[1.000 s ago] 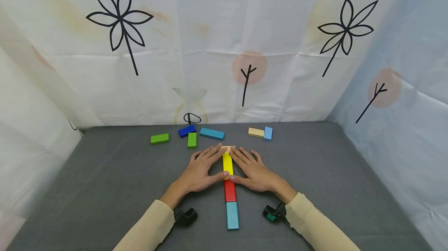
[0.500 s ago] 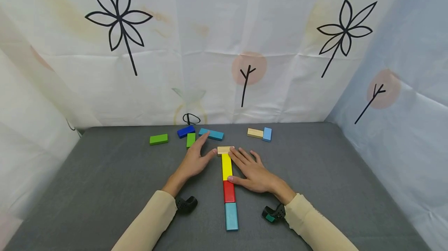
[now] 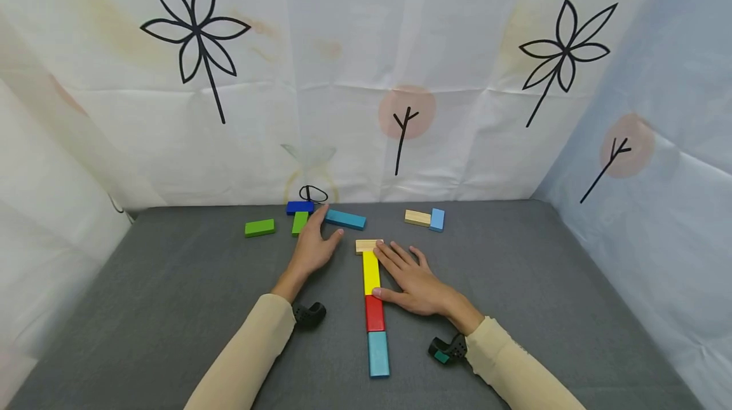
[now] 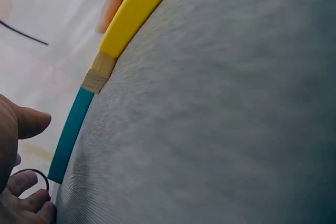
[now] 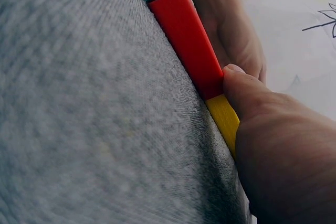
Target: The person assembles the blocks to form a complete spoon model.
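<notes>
My left hand (image 3: 311, 245) reaches to the back of the table with thumb spread. Its fingers lie right beside a green block (image 3: 298, 222), which it partly hides; a dark blue block (image 3: 300, 207) lies behind. To its right is a long teal block (image 3: 347, 219). My right hand (image 3: 414, 283) lies flat with straight fingers beside a row of blocks. Its fingertips are at a plain wooden block (image 3: 365, 245) laid crosswise, and its thumb touches the row where the yellow block (image 3: 370, 270) meets the red block (image 5: 186, 40). A light teal block (image 3: 378, 354) ends the row nearest me.
Another green block (image 3: 260, 227) lies alone at the back left. At the back right, a wooden block (image 3: 417, 217) and a light blue block (image 3: 437, 219) lie together. A white printed cloth (image 3: 354, 47) hangs behind the grey table (image 3: 515, 289).
My left hand has left the row and moved to the back left. The green and dark blue blocks there have shifted left and turned slightly. My right hand has stayed in place.
</notes>
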`<move>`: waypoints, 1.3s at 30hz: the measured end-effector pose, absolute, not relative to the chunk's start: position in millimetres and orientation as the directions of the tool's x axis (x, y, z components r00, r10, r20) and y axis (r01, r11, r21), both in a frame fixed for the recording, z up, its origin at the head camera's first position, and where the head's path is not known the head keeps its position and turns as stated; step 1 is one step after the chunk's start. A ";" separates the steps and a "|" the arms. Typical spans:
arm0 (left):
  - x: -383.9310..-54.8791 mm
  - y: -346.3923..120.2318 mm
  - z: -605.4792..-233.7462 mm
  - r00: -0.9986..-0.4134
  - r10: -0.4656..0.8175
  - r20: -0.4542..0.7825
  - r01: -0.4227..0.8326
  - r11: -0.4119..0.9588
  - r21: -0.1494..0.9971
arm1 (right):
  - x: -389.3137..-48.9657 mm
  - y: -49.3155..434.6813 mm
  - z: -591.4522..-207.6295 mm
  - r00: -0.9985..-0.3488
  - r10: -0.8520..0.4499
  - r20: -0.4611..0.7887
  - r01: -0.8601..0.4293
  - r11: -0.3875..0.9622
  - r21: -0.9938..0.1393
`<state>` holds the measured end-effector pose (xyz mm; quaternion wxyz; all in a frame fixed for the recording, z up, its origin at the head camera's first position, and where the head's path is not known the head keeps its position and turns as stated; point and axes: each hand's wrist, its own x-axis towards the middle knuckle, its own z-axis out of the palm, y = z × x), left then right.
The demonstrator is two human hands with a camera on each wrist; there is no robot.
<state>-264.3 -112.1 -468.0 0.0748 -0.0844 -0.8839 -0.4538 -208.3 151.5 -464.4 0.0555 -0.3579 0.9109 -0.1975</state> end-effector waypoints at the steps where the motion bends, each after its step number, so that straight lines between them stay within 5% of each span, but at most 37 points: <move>1: -266.9 -111.9 -467.2 -0.978 0.080 0.194 0.204 0.574 0.793 | -208.3 151.4 -464.5 -0.737 -0.675 0.042 -0.631 0.665 -0.400; 39: -280.0 -105.5 -465.1 -0.983 0.102 0.152 0.183 0.575 0.797 | -208.7 152.2 -464.5 -0.731 -0.681 0.052 -0.638 0.653 -0.408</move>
